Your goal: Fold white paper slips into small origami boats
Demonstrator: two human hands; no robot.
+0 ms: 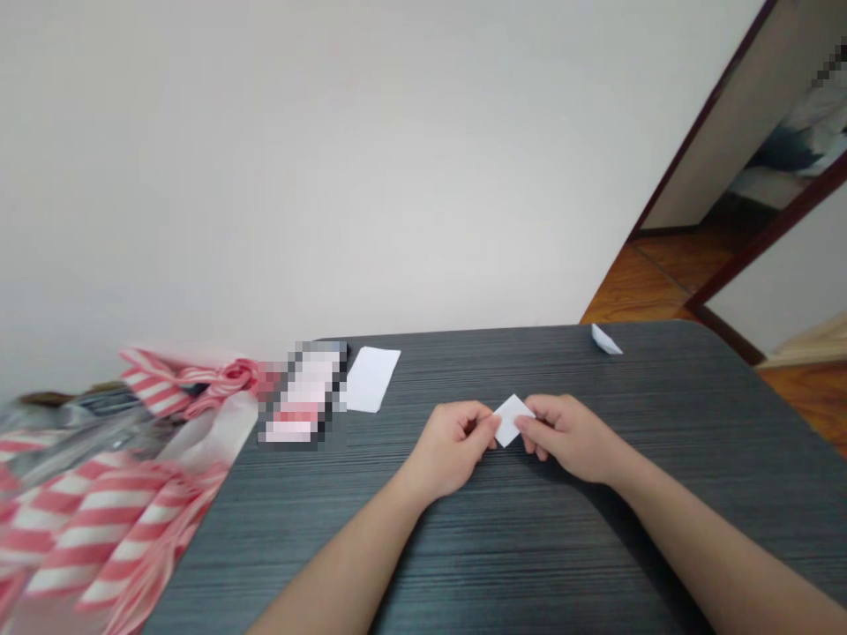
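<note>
A dark grey wood-grain table [503, 547] is seen from above, backed by a white wall [265, 176]. At the upper right, a dark-framed doorway [701, 159] is seen, with an orange-brown wooden floor [641, 282] beyond the table's corner. A pink-and-white striped plastic bag [86, 520] is heaped beside the table's left edge, overlapping it slightly. On the far left of the table, a pixelated object [304, 397] is placed, its kind hidden by the blurring. A white paper sheet [371, 379] lies flat just beside it. A small folded white paper piece [605, 339] is left near the far edge, towards the right. At the middle of the table, the left hand [450, 445] and the right hand [569, 437] are held close together, not quite meeting. A small folded white paper square [511, 421] is pinched between them, turned corner-up like a diamond.
</note>
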